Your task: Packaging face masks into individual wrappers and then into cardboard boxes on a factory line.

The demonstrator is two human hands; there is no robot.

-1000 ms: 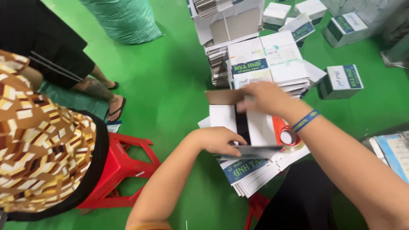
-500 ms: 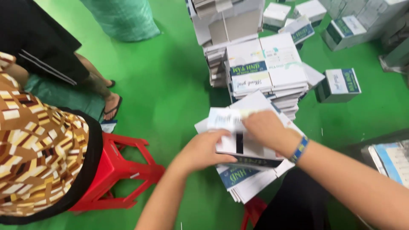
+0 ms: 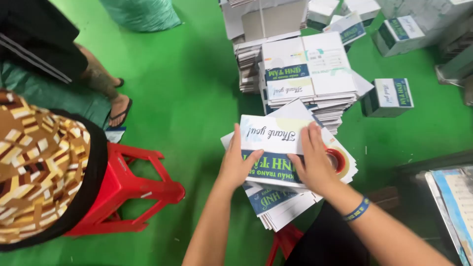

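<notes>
A flat white printed carton blank (image 3: 274, 134) with a dark blue band lies on top of a low pile of the same blanks (image 3: 281, 209). My left hand (image 3: 238, 163) grips its left edge, thumb on the blue band. My right hand (image 3: 315, 162), with a blue wristband, presses flat on its right part, fingers spread. A roll of red tape (image 3: 337, 158) sits on the pile just right of my right hand.
A taller stack of flat blanks (image 3: 308, 74) stands behind the pile. Folded small boxes (image 3: 390, 96) lie on the green floor at right and back. A person in a patterned top sits on a red plastic stool (image 3: 129, 189) at left. Another person's sandalled foot (image 3: 118, 109) is nearby.
The blank was turned over: a brown inner side and black strip showed before, the white printed face shows now. Both hands shifted onto its lower edges. The camera moved closer.
</notes>
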